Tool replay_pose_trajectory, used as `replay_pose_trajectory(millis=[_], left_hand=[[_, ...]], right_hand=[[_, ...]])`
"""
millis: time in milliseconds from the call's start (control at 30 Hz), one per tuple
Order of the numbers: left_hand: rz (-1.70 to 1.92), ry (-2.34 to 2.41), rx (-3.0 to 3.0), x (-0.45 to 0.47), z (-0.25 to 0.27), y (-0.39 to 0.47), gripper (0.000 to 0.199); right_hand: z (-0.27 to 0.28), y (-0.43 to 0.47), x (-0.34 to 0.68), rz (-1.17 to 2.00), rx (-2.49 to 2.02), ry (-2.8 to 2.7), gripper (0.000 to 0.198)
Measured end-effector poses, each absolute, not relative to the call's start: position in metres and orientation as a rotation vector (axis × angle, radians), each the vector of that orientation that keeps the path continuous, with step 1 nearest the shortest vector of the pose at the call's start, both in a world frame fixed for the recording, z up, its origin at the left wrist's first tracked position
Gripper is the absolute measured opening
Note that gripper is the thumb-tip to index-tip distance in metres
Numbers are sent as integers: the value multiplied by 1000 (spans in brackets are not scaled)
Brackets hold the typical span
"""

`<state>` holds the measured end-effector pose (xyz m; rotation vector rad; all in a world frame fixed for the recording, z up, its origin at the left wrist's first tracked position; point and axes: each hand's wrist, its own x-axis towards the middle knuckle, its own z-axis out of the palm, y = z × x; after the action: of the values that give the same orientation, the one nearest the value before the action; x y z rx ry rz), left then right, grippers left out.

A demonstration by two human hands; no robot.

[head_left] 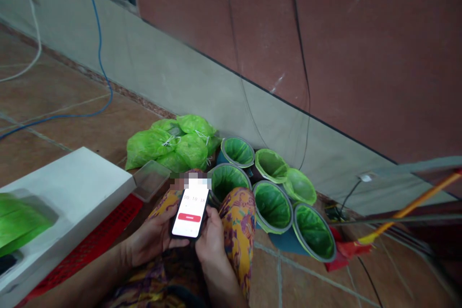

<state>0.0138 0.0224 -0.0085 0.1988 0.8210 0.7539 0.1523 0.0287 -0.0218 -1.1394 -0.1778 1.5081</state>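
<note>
Here both hands, left hand (151, 238) and right hand (211, 238), clasp the phone (190, 211) between them.

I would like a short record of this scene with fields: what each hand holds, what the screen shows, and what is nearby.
left hand: left hand holds the phone from the side
right hand: right hand supports the phone's lower edge
screen: white, timer digits, a red button
lap: patterned orange cloth
ahead: round green-lined moulds, tied green bags
left side: white box on a red crate
</note>
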Motion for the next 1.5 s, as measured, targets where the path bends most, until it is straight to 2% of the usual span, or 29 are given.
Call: replay_pose_trajectory(millis=[200, 467, 733, 1033, 1500], left_hand=[[741, 824, 173, 13, -6, 22, 45], [731, 814, 170, 13, -11, 23, 55], [750, 806, 183, 11, -20, 22, 49], [756, 805, 200, 12, -15, 22, 52], [765, 830, 191, 14, -7, 22, 43]], right_hand=[[-14, 29, 151, 1564, -1107, -8, 17], [-14, 31, 152, 1549, -1134, 38, 17], [-17, 31, 151, 1557, -1125, 10, 17], [-17, 29, 155, 1571, -1103, -28, 15], [-18, 26, 158, 1626, -1041, -50, 16]])
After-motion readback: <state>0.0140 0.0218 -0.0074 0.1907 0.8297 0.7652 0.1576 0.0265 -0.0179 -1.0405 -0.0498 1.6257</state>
